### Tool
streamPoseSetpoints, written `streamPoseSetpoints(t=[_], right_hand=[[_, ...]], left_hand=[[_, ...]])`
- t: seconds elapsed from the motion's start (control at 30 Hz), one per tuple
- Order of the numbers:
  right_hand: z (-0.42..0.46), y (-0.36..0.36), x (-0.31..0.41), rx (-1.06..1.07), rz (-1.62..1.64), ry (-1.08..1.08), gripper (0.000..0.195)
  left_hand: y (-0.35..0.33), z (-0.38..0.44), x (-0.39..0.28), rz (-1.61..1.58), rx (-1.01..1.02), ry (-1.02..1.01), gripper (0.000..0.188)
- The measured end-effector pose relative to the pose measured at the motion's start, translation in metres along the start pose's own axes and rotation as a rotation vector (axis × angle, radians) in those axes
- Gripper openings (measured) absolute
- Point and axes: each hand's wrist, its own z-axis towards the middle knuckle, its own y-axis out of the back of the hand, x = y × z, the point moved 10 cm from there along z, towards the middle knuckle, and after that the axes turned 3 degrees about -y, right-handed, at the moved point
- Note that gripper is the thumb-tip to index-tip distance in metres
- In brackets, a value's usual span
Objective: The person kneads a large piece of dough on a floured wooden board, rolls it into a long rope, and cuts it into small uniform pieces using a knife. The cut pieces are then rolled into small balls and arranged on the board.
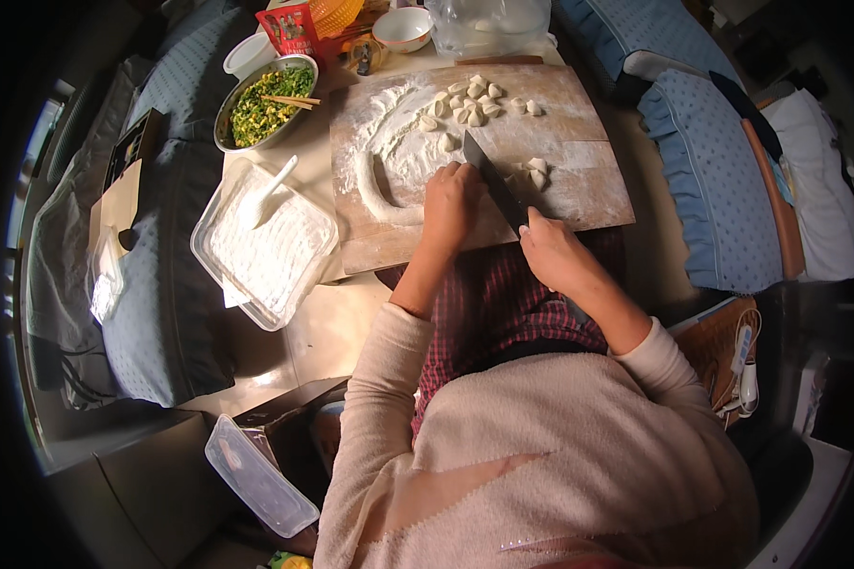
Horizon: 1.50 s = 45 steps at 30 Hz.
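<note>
A floured wooden board (pixel 583 163) lies before me. My left hand (pixel 455 195) rests on the near end of a curved dough rope (pixel 373 192), its fingers closed over the dough. With my right hand (pixel 546 245) I grip the handle of a knife (pixel 494 178), whose dark blade slants up and left beside my left fingers. Right of the blade sit several cut dough pieces (pixel 538 171), partly hidden behind it. Farther back on the board, a larger group of dough pieces (pixel 470 103) is dusted with flour.
Left of the board stand a clear plastic tub of flour (pixel 270 291) with a white scoop (pixel 263 199) and a metal bowl of chopped greens and egg (pixel 270 107) with chopsticks. Behind are a red packet (pixel 288 28), a white bowl (pixel 403 30) and a plastic bag (pixel 491 28).
</note>
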Motion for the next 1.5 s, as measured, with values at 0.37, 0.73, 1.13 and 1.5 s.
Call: streamPoseSetpoints(t=[0.37,0.73,1.13,1.5], right_hand=[[-0.009,0.019,0.027,-0.066,0.063,-0.019,0.025],[-0.011,-0.021,0.018,0.039,-0.012,0.026,0.023],[0.0,0.046,-0.063,-0.216,0.227,-0.231,0.054],[-0.01,0.013,-0.089,-0.116,0.751,-0.444,0.057]], left_hand=[[0.029,-0.029,-0.013,0.097,-0.031,0.047,0.018],[0.022,-0.035,-0.022,0.173,0.002,0.0,0.015],[-0.003,-0.011,-0.042,0.201,0.14,-0.081,0.05],[-0.05,0.045,-0.034,0.409,0.445,-0.714,0.04]])
